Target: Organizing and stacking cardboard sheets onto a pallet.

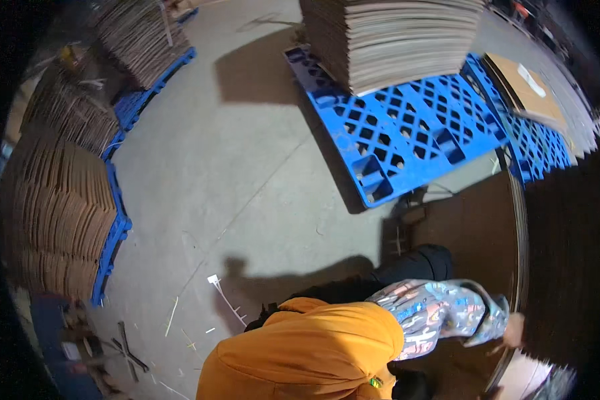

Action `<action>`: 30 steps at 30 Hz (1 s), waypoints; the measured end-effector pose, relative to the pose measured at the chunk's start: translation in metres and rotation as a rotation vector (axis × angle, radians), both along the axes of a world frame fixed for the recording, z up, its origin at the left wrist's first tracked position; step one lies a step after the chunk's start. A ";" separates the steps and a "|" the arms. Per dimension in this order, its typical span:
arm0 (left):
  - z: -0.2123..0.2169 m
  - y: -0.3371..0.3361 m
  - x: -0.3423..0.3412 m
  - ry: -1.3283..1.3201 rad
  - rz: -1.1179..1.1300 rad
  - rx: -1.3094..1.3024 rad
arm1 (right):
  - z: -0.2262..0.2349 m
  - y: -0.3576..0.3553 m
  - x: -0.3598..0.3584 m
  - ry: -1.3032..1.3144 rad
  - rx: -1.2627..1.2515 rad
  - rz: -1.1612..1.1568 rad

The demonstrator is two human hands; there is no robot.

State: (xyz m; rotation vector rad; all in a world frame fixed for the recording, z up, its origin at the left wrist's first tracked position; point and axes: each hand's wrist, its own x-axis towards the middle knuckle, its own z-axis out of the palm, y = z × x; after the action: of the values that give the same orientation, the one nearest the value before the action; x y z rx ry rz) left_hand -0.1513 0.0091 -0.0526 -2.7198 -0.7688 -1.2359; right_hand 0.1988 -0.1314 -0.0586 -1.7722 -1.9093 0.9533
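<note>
My left arm, in an orange top and a patterned sleeve cover (433, 310), reaches across to the right. At its end my left hand (513, 330) is closed at the edge of a stack of brown cardboard sheets (519, 233). The fingers are small and partly hidden against the edges. A broad brown face of cardboard (470, 223) lies just left of those edges, partly in shadow. My right hand is out of sight. Near the lower right rim a patterned patch (561, 383) shows, too blurred to name.
Ahead, a blue plastic pallet (413, 143) carries a tall cardboard stack (413, 47). Another blue pallet (540, 143) with flat cardboard (530, 90) stands right of it. More cardboard stacks (60, 220) line the left. Strap scraps (227, 300) litter the grey floor (200, 180).
</note>
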 end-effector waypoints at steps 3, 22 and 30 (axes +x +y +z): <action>-0.003 0.006 -0.017 0.019 -0.026 0.014 | 0.000 -0.005 -0.010 -0.048 0.000 0.019; -0.007 0.025 -0.065 0.172 0.171 -0.097 | 0.089 -0.076 -0.234 0.156 -0.191 -0.223; -0.004 0.043 -0.086 0.308 0.005 -0.018 | 0.061 -0.121 -0.294 0.485 0.044 -0.176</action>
State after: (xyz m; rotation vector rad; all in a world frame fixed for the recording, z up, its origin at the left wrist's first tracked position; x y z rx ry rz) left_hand -0.2373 0.0521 -0.0568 -2.8218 -0.7496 -0.7824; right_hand -0.0952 -0.2520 0.0027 -1.4824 -1.4366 1.1392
